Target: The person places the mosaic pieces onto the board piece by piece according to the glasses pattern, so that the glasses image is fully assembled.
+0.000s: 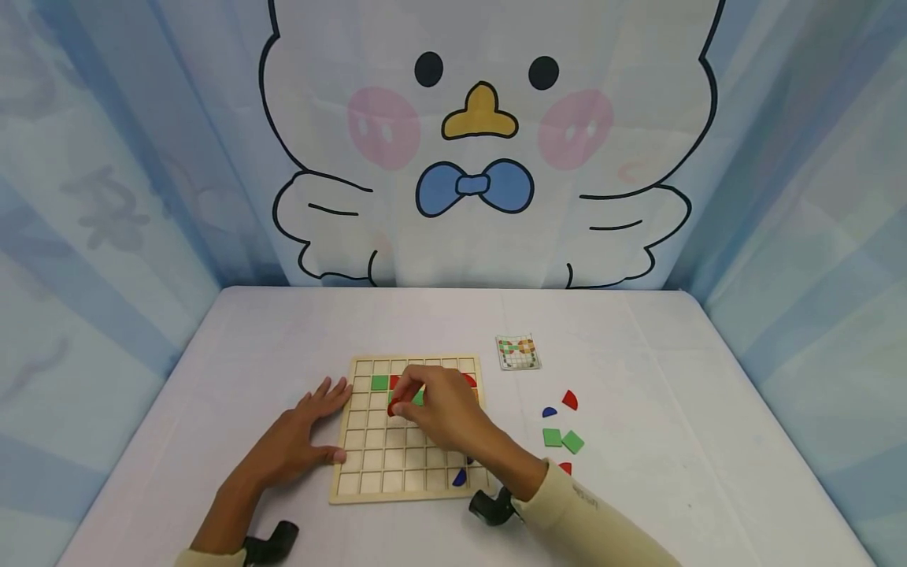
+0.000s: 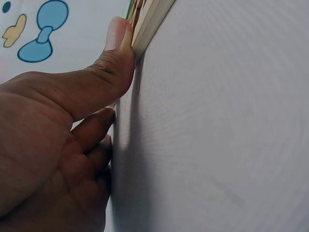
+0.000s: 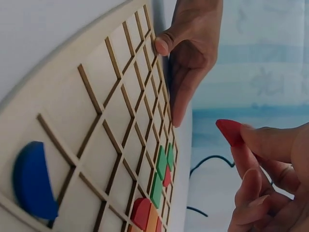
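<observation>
My right hand (image 1: 446, 402) pinches a red quarter-circle piece (image 3: 229, 131) between thumb and fingers, above the upper part of a wooden grid board (image 1: 364, 461). Thumb and fingertips of my left hand (image 1: 290, 445) rest along the board's left edge, fingers fairly straight. In the board's upper rows sit a green square (image 1: 379, 383), a red piece (image 1: 394, 382) and more red, green and orange pieces, partly covered by the right hand. A blue half-circle (image 3: 33, 181) lies near the board's lower right corner; a second blue bit beside it is mostly hidden by my right wrist.
Right of the board lie green squares (image 1: 552, 438), a small blue half-circle (image 1: 549, 412) and a red quarter-circle (image 1: 570, 400). Another red piece (image 1: 565, 468) shows partly behind the right forearm. A small pattern card (image 1: 518, 353) lies beyond the board's upper right corner.
</observation>
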Tool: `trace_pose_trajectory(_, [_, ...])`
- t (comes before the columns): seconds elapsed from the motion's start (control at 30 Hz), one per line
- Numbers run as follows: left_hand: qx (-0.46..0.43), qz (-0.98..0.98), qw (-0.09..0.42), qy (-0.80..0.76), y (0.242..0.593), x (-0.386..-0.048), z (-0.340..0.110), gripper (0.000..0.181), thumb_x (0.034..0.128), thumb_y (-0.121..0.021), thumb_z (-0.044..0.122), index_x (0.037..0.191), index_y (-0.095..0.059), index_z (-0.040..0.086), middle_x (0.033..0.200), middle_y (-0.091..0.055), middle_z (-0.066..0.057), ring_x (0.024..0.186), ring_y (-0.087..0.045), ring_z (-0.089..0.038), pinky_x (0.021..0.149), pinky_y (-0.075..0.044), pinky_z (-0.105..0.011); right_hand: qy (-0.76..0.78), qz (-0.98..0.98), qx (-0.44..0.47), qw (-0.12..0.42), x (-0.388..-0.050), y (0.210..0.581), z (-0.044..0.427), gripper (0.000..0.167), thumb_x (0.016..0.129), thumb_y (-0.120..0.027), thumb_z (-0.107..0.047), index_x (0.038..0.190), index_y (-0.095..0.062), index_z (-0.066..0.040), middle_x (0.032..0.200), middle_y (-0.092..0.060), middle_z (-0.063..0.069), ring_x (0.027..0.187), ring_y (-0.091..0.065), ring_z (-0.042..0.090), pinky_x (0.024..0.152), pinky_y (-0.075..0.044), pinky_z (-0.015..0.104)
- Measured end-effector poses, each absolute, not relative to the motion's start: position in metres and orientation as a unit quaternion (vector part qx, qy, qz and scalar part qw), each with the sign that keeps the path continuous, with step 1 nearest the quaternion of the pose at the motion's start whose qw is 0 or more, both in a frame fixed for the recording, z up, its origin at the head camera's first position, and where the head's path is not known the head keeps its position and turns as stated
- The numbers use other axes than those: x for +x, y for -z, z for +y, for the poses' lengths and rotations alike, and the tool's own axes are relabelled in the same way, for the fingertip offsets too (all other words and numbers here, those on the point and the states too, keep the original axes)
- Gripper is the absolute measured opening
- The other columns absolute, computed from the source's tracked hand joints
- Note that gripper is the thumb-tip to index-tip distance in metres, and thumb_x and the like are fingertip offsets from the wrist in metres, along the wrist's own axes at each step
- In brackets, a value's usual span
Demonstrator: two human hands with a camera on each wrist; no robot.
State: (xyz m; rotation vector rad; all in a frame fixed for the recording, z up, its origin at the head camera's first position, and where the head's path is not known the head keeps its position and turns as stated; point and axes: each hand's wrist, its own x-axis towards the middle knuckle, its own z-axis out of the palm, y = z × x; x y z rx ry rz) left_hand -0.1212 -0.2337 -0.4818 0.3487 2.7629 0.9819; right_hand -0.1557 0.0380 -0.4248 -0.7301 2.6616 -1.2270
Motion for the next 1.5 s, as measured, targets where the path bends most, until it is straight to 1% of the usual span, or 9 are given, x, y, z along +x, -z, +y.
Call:
trace_pose_trajectory(0.13, [0.118,0.931,0.091,-0.332,0.482,-0.121,-0.234,0.108,0.0764,-0.090,0.047,0.165,-0.039,0.014,0.175,-0.028,-0.011,0.164,-0.017,-0.048,0.127,-0.015,-0.076,0.399,0.881,-0.247,0.054,-0.164,0.425,0.031,0.009,0.095,-0.081,-0.018,0.101,-0.077,-0.023,0.087,-0.075,-0.013,0.060,-0.053,0.007,0.056,-0.044,0.020])
trace_pose_trajectory(0.33, [0.120,0.931,0.093,-0.333,0.482,-0.121,-0.234,0.107,0.0765,-0.091,0.045,0.165,-0.039,0.015,0.175,-0.029,-0.011,0.164,-0.017,-0.047,0.127,-0.015,-0.076,0.394,0.885,-0.242,0.054,-0.175,0.428,0.021,0.010,0.094,-0.082,-0.017,0.096,-0.075,-0.025,0.086,-0.075,-0.012,0.059,-0.053,0.008,0.054,-0.043,0.022])
trace_pose_trajectory(0.43, [0.120,0.931,0.095,-0.332,0.481,-0.121,-0.234,0.107,0.0772,-0.091,0.044,0.166,-0.038,0.015,0.175,-0.028,-0.011,0.164,-0.017,-0.046,0.127,-0.015,-0.075,0.397,0.885,-0.236,0.058,-0.180,0.429,0.017,0.010,0.095,-0.082,-0.017,0.096,-0.075,-0.024,0.086,-0.074,-0.012,0.058,-0.054,0.009,0.052,-0.041,0.023])
trace_pose_trajectory(0.53, [0.120,0.930,0.096,-0.333,0.481,-0.121,-0.234,0.107,0.0774,-0.091,0.044,0.166,-0.038,0.015,0.175,-0.028,-0.011,0.164,-0.016,-0.046,0.128,-0.014,-0.075,0.398,0.886,-0.231,0.059,-0.185,0.430,0.012,0.010,0.095,-0.082,-0.017,0.094,-0.076,-0.024,0.086,-0.075,-0.012,0.067,-0.059,0.008,0.055,-0.043,0.024])
trace_pose_trajectory(0.67, [0.116,0.931,0.100,-0.331,0.480,-0.121,-0.234,0.107,0.0768,-0.091,0.043,0.166,-0.038,0.015,0.175,-0.028,-0.011,0.164,-0.017,-0.047,0.127,-0.015,-0.076,0.402,0.885,-0.227,0.063,-0.195,0.433,0.006,0.010,0.094,-0.082,-0.016,0.091,-0.077,-0.024,0.085,-0.075,-0.013,0.084,-0.064,0.006,0.066,-0.048,0.025])
trace_pose_trajectory(0.73, [0.112,0.931,0.103,-0.331,0.479,-0.121,-0.233,0.108,0.0766,-0.091,0.042,0.166,-0.037,0.015,0.176,-0.027,-0.010,0.164,-0.016,-0.047,0.127,-0.015,-0.076,0.407,0.883,-0.225,0.065,-0.200,0.435,0.003,0.010,0.093,-0.083,-0.015,0.090,-0.078,-0.023,0.084,-0.076,-0.013,0.087,-0.066,0.006,0.070,-0.049,0.025])
trace_pose_trajectory(0.87, [0.110,0.930,0.106,-0.333,0.479,-0.122,-0.233,0.108,0.0764,-0.092,0.042,0.166,-0.037,0.016,0.176,-0.027,-0.010,0.164,-0.015,-0.046,0.127,-0.014,-0.075,0.406,0.885,-0.214,0.073,-0.208,0.439,-0.004,0.010,0.092,-0.084,-0.015,0.090,-0.078,-0.022,0.081,-0.074,-0.012,0.083,-0.064,0.005,0.071,-0.048,0.024])
trace_pose_trajectory(1.2, [0.122,0.931,0.097,-0.330,0.479,-0.122,-0.235,0.107,0.0773,-0.091,0.042,0.166,-0.038,0.015,0.175,-0.028,-0.011,0.164,-0.017,-0.047,0.127,-0.016,-0.075,0.367,0.905,-0.194,0.092,-0.222,0.444,-0.021,0.011,0.092,-0.084,-0.017,0.088,-0.076,-0.023,0.081,-0.072,-0.008,0.072,-0.063,0.008,0.059,-0.048,0.024])
trace_pose_trajectory(1.5, [0.125,0.930,0.095,-0.333,0.480,-0.123,-0.236,0.108,0.0760,-0.091,0.044,0.165,-0.038,0.015,0.175,-0.029,-0.012,0.163,-0.018,-0.050,0.125,-0.018,-0.079,0.331,0.922,-0.179,0.089,-0.227,0.451,-0.031,0.012,0.092,-0.085,-0.020,0.086,-0.076,-0.023,0.078,-0.070,-0.009,0.068,-0.060,0.008,0.055,-0.045,0.023])
